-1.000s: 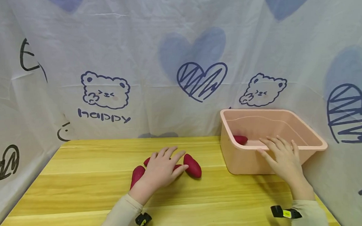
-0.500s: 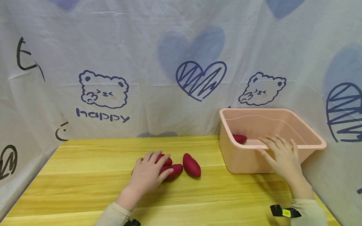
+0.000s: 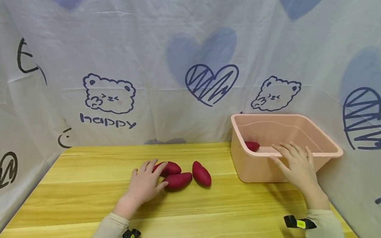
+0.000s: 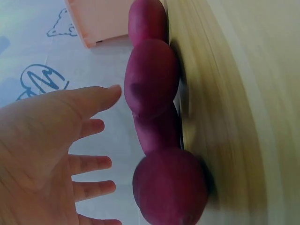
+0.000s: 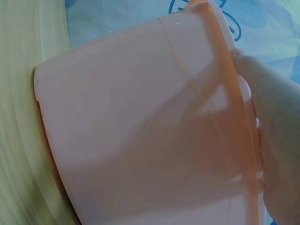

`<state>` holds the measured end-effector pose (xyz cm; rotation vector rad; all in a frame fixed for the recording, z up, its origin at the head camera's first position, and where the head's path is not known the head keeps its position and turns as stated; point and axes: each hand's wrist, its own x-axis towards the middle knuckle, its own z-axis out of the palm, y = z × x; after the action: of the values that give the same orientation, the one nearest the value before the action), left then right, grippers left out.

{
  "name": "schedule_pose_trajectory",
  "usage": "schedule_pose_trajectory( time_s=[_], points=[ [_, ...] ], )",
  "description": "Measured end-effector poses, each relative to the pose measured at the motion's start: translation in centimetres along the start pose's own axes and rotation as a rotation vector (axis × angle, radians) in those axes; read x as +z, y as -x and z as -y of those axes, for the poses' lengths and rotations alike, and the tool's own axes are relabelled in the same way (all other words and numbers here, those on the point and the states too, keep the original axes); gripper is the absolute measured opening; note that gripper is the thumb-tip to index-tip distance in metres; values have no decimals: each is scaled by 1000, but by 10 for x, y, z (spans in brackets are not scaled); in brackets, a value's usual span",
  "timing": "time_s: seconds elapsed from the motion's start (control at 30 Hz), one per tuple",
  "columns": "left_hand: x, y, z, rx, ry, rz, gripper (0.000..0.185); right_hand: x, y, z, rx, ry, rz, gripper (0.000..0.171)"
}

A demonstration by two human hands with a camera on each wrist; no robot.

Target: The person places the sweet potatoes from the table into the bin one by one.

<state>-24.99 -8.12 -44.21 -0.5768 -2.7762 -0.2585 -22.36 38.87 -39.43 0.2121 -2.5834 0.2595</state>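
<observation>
— What's the left hand (image 3: 144, 183) doing?

— It lies flat on the wooden table (image 3: 84, 196), fingers straight and a little spread, holding nothing. Its fingertips touch the rear sweet potato (image 3: 170, 168) of a cluster of 3 red-purple ones, all well to the left of the pink plastic basin (image 3: 254, 167). In the left wrist view the palm faces that row with the fingers (image 4: 91, 126) loose and a gap showing between the palm and the skins.

— And how do the other 2 sweet potatoes lie?

— The front sweet potato (image 3: 178, 180) lies just in front of the rear one, beside the thumb; I cannot tell whether the thumb touches it. The third sweet potato (image 3: 201, 173) is the closest of the 3 to the basin, angled, its near end close to the front one, yet apart from the basin's wall.

— The right hand (image 3: 297, 168)?

— It rests on the basin's near rim, fingers fairly straight and draped over the edge into the inside, not curled round anything. The right wrist view shows the fingers (image 5: 272, 122) lying along the rim against the pink wall.

— Anything in the basin?

— 1 more sweet potato (image 3: 252, 146), inside by the left wall, partly hidden by the rim. Behind the basin hangs a white cloth backdrop (image 3: 187, 61) printed with bears and hearts.
</observation>
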Motion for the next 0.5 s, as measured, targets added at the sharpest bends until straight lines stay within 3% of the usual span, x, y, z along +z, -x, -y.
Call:
schedule_pose_trajectory(
  time_s=[0.5],
  points=[
    [-7,6,17,-124,57,194,73,-1,0,1,-19,4,-6,48]
  ],
)
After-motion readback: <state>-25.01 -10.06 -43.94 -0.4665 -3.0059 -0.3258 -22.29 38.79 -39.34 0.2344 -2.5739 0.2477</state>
